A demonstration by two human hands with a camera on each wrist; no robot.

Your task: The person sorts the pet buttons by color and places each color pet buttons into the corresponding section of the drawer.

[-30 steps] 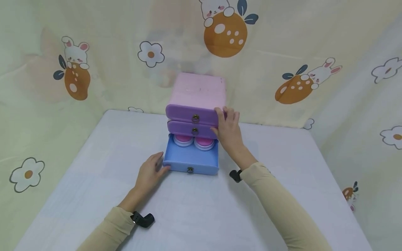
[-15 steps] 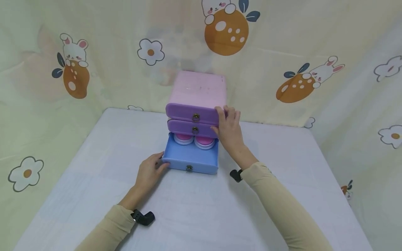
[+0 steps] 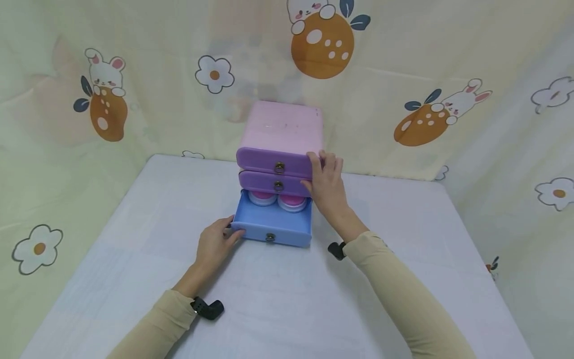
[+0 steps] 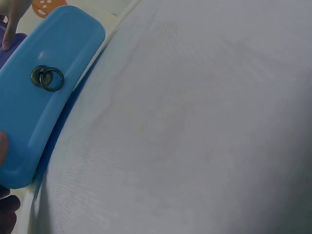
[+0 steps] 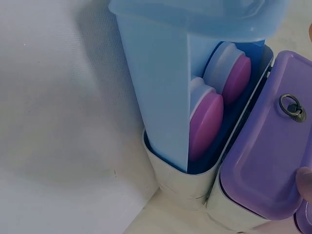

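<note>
A small pink and purple drawer cabinet (image 3: pixel 282 124) stands on the table. Its bottom blue drawer (image 3: pixel 272 217) is pulled out, holding two round pink-and-white tubs (image 5: pixel 206 119) near the back. My left hand (image 3: pixel 214 243) grips the drawer's left front corner, thumb on the front face and fingers around the side. In the left wrist view, a ring pull (image 4: pixel 48 78) hangs on the blue front. My right hand (image 3: pixel 329 192) holds the cabinet's right front edge, thumb on the purple middle drawer (image 5: pixel 268 141) and fingers over the upper drawer's edge.
A white cloth (image 3: pixel 278 299) covers the table. Behind and at both sides hangs a cream curtain (image 3: pixel 157 99) printed with rabbits and flowers; the cabinet's back stands close to it. Each wrist wears a black camera mount (image 3: pixel 210 309).
The blue drawer has slid slightly inward, its front edge now a little nearer the cabinet, and my left hand has moved with it. The right hand keeps its place on the cabinet.
</note>
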